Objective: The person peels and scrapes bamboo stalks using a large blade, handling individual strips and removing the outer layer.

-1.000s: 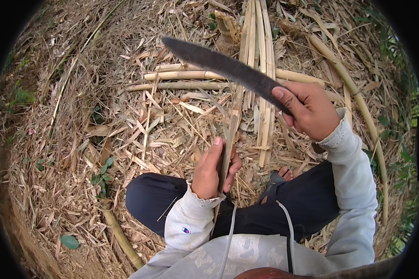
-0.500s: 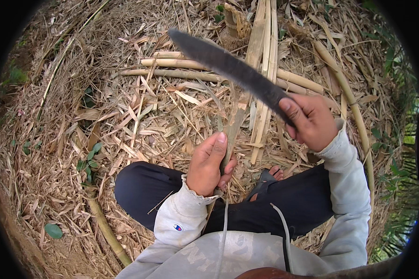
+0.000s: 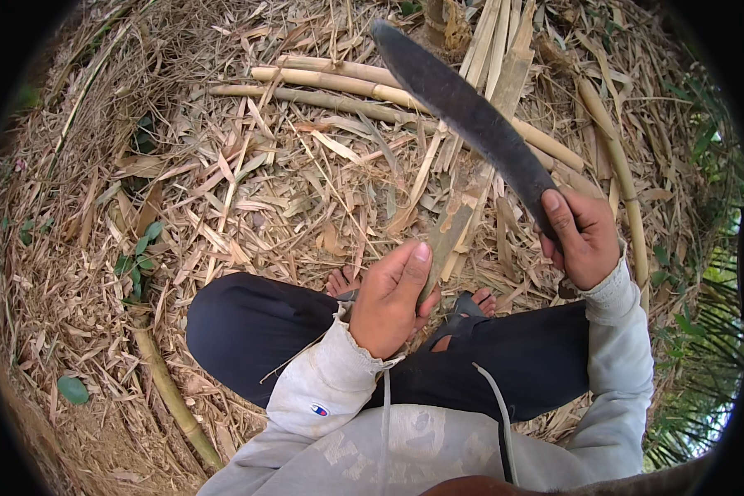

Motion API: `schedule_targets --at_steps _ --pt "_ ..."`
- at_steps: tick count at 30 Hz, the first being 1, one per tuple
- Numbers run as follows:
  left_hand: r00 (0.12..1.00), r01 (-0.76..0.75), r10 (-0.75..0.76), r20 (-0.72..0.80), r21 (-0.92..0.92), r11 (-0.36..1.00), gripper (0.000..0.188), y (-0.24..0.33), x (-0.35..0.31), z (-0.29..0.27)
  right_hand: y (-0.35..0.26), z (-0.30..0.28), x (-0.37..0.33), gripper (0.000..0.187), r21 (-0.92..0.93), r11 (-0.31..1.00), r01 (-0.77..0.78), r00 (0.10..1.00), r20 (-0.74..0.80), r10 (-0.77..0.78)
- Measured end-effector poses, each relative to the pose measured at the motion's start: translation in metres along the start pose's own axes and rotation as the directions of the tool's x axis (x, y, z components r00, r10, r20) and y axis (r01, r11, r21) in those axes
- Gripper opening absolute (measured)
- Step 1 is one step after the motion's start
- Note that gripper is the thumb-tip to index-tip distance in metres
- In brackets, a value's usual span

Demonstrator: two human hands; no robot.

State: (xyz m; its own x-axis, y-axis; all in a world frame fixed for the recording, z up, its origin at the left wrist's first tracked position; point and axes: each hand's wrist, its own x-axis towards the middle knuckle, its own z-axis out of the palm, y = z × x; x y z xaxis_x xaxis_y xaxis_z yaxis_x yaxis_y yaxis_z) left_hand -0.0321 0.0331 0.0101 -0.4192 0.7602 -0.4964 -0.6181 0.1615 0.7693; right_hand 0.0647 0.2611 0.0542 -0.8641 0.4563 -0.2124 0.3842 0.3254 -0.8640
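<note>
In my right hand (image 3: 583, 240) is a machete (image 3: 463, 107) with a dark, curved blade, raised and slanting up to the left. The fingers are wrapped round its handle end, which they mostly hide. My left hand (image 3: 393, 299) grips the near end of a split bamboo strip (image 3: 453, 227), thumb along its top. The strip runs away from me, and its far part passes below the blade and over the other bamboo. Patches of its surface look scraped or pale.
Several bamboo poles (image 3: 339, 81) lie crosswise ahead, with long split strips (image 3: 500, 58) over them. A stump (image 3: 445, 25) stands at the far side. Curved poles lie on the right (image 3: 616, 157) and lower left (image 3: 174, 397). My sandalled foot (image 3: 471, 307) is close to the left hand.
The machete has moved right and its blade stands steeper. My left hand has shifted slightly right with the bamboo strip, which now slants more to the right. The view has shifted a little.
</note>
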Motion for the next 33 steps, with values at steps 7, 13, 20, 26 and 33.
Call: schedule_targets --at_steps 7,13,20,26,33 --pt "0.996 -0.037 0.044 -0.076 0.092 0.995 0.035 0.003 0.000 0.009 0.009 0.011 0.008 0.035 0.032 0.998 -0.052 0.995 -0.082 0.055" --pt "0.986 -0.103 0.123 -0.109 0.174 0.979 0.033 -0.006 -0.004 0.009 0.003 0.009 0.010 0.036 0.057 0.998 -0.041 0.989 -0.137 0.048" --pt "0.972 -0.128 0.157 -0.173 0.167 0.978 0.035 -0.003 -0.001 0.008 0.008 0.020 0.000 0.033 -0.245 0.948 0.203 0.978 0.089 -0.186" --pt "0.971 -0.123 0.160 -0.176 0.202 0.972 0.035 -0.010 -0.003 0.008 0.001 0.017 0.003 0.033 -0.148 0.989 0.011 0.999 0.040 -0.005" --pt "0.985 -0.055 0.089 -0.149 0.219 0.974 0.033 -0.007 -0.008 0.011 -0.009 0.015 0.010 0.040 0.259 0.947 -0.192 0.977 -0.038 0.209"
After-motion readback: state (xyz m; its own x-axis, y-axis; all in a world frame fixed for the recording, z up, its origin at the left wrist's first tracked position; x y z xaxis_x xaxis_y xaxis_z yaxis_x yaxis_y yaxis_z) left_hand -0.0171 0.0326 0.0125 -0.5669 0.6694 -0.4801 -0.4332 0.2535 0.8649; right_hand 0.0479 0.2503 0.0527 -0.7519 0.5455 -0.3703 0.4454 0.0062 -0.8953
